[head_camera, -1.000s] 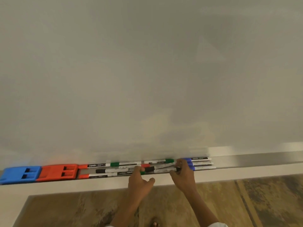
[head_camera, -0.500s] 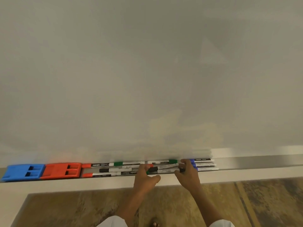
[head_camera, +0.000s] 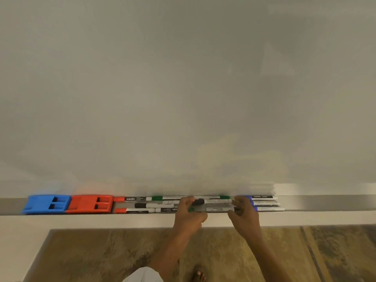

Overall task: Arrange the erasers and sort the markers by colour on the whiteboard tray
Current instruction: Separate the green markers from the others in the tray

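Looking down through the head camera, I am seeing my left hand (head_camera: 188,215) and right hand (head_camera: 244,217) each pinching an end of a white green-capped marker (head_camera: 213,209) lying in the long grey metal whiteboard tray (head_camera: 325,202). Blue-capped markers (head_camera: 264,203) are lying just right; the blue plastic eraser (head_camera: 45,203) and red plastic eraser (head_camera: 89,203) are sitting touching at far left.
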Available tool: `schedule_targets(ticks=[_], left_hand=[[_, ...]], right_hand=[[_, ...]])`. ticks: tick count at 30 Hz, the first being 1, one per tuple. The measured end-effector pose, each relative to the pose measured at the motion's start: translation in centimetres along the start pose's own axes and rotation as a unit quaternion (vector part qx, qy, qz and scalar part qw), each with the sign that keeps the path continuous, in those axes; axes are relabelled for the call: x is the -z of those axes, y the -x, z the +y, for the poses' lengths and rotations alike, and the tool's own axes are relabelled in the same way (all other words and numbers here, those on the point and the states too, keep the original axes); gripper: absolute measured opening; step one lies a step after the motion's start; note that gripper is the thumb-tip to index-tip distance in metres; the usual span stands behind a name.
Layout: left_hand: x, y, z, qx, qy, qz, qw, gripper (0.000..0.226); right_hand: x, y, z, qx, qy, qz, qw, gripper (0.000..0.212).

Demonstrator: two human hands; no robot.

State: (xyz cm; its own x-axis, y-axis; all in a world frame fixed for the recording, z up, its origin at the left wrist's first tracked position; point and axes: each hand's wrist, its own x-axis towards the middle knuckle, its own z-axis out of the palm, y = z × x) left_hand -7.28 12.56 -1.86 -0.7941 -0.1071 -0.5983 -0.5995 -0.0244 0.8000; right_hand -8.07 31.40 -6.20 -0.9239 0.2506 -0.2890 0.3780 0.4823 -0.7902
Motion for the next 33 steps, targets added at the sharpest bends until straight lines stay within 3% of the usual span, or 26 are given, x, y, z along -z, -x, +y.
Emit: schedule_targets(ticks=[6,14,18,33], left_hand=[[3.9,1.0,0.1,-0.024,-0.01,0.072,0.997,0.059],[12.7,2.5,-0.4,-0.086,-0.021,0.244,0.966,0.055],[16.4,1.8,-1.2,-0.09,0.004,0.282,0.955,0.051],[17.5,-2.4,-1.5,-0.039,-0.004,0.148,0.988,0.049]], right_hand=[[-3.5,2.0,-2.5,0.021,-0.027,-0.026,0.999,0.043],[-12.1,5.3,-7.2,0.031,-0.076,-0.169,0.982,0.047],[-15.3,6.3,-9.2,0.027,-0.093,-0.205,0.974,0.045],[-16.7,5.9,-8.8,0.033,0.001,-0.101,0.994,0.051]])
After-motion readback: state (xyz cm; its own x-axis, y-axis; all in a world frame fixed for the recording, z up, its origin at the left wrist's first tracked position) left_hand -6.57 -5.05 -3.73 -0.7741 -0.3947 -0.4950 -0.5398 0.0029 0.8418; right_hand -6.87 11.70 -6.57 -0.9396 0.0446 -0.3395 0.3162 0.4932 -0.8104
